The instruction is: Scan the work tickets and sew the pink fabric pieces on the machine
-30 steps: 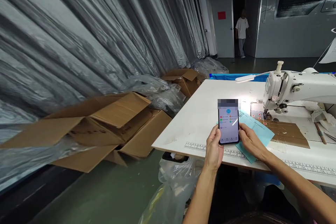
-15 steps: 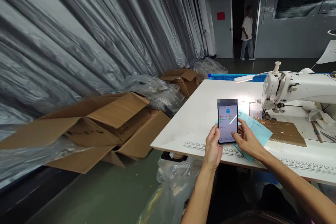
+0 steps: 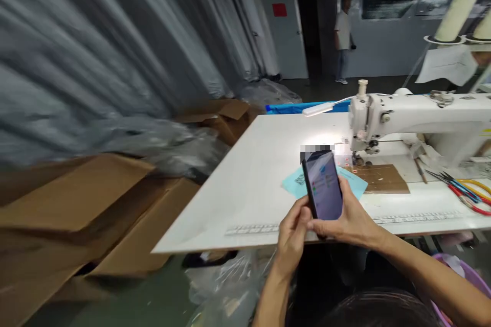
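Observation:
A smartphone (image 3: 325, 191) with a lit screen is tilted to one side above the table's front edge. My right hand (image 3: 353, 217) grips its right side, with the thumb across the lower end. My left hand (image 3: 292, 235) is closed at the phone's lower left edge, its fingers curled against it and partly hidden. Behind the phone lies a light blue paper sheet (image 3: 355, 184) with a printed code, flat on the white tabletop (image 3: 249, 179).
A white sewing machine (image 3: 414, 112) stands at the right, with a brown piece (image 3: 387, 180) by its needle. Scissors (image 3: 466, 191) lie farther right. Open cardboard boxes (image 3: 80, 194) and plastic sheeting fill the left. A person (image 3: 342, 36) stands near the doorway.
The view has swung right, bringing scissors and thread cones into sight. The phone has tilted, and my right hand has closed around its side. The person has left the doorway to the right.

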